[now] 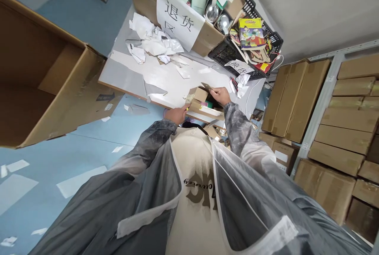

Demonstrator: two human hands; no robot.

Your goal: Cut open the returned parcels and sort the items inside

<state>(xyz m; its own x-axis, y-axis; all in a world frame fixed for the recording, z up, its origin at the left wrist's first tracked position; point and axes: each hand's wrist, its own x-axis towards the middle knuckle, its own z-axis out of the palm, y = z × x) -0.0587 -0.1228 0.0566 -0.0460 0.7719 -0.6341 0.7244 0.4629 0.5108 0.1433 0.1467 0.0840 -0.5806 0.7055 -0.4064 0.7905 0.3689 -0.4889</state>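
Note:
A small cardboard box point(197, 107) lies at the near edge of the white table point(133, 77), its top flaps raised. Inside it something green point(209, 104) shows, mostly hidden by the flaps. My right hand point(221, 95) pinches a raised flap at the box's far right side. At the near left corner of the box, my left hand point(177, 115) is closed, and a small yellow tip pokes out by its fingers; what it belongs to is hidden.
Crumpled paper point(154, 40) lies at the table's back left. Behind stand a large carton point(207, 40) with a handwritten sheet and a black crate point(214, 54) of books. A big open carton point(74, 93) is at left. Shelves of boxes point(340, 148) line the right. Paper scraps litter the blue floor.

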